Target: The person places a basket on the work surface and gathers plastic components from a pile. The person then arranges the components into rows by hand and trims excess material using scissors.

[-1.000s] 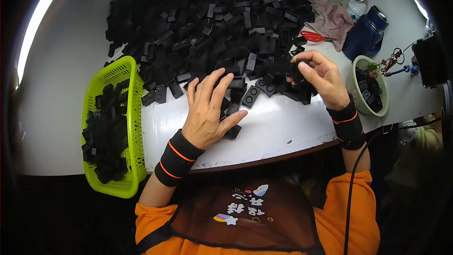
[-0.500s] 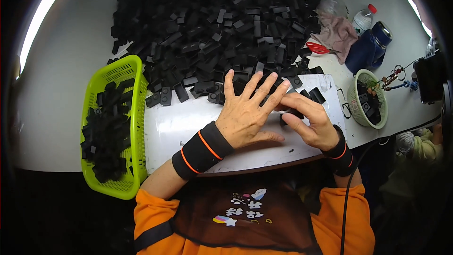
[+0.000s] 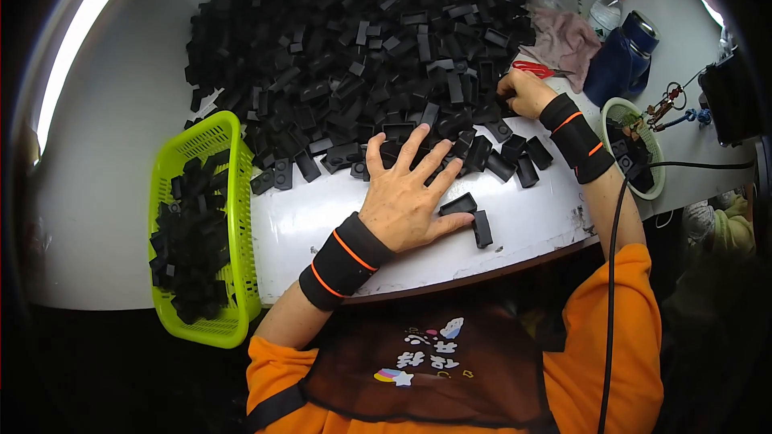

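Observation:
A large heap of black plastic blocks (image 3: 338, 56), some with round studs and some hollow, covers the far part of the table. My left hand (image 3: 408, 197) is open with fingers spread, its fingertips over the near edge of the heap. Beside its thumb, two loose black blocks (image 3: 482, 230) lie on the white board (image 3: 362, 261). At the heap's right edge is my right hand (image 3: 527, 95), its fingers curled down; whatever they hold is hidden. Several more blocks (image 3: 515, 153) lie on the board between my hands.
A green basket (image 3: 244, 233) of black blocks stands at the left, overhanging the table edge. On the right are red-handled scissors (image 3: 535, 69), a pink cloth (image 3: 567, 40), a bottle (image 3: 607, 12), a dark blue flask (image 3: 623, 60) and a small pale basket (image 3: 655, 181). A black cable (image 3: 613, 273) crosses my right arm.
My right hand has moved away from my left, up and right to the heap's edge by the scissors. Two blocks by my left thumb now show. My left hand stays spread in nearly the same place.

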A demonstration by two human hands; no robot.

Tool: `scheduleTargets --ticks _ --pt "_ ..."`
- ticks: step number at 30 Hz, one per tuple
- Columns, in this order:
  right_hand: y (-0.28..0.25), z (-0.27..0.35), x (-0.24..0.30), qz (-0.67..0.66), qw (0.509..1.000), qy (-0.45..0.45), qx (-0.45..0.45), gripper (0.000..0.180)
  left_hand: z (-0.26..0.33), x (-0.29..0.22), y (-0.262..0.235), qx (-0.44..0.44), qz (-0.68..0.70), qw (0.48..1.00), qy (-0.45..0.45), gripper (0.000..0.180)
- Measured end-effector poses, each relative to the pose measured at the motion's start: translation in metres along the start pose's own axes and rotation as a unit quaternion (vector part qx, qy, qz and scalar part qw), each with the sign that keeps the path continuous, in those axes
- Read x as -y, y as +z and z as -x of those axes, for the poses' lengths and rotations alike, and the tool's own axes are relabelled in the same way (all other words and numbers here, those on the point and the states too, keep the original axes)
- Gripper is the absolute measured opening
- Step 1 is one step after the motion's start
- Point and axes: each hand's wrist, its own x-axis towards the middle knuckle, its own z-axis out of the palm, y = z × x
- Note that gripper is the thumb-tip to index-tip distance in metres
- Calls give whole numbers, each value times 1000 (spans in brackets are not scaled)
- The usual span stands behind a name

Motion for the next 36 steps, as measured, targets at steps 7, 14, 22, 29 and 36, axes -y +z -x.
scheduleTargets --ticks 7,14,22,29,36 --pt "-56 41 -38 -373 885 177 -215 14 5 -3 2 -27 -5 1000 -5 63" --pt "-93 62 -58 -354 878 195 -257 19 4 -1 -2 -10 9 1000 -9 63" --pt "-54 57 -38 421 895 90 -116 38 7 0 -2 -6 1 1000 -12 63" --pt "-14 22 -41 -8 983 179 35 65 5 -1 1 -10 10 1000 -9 62" --pt "18 11 14 75 963 248 -71 82 4 4 7 -64 19 998 -5 57"
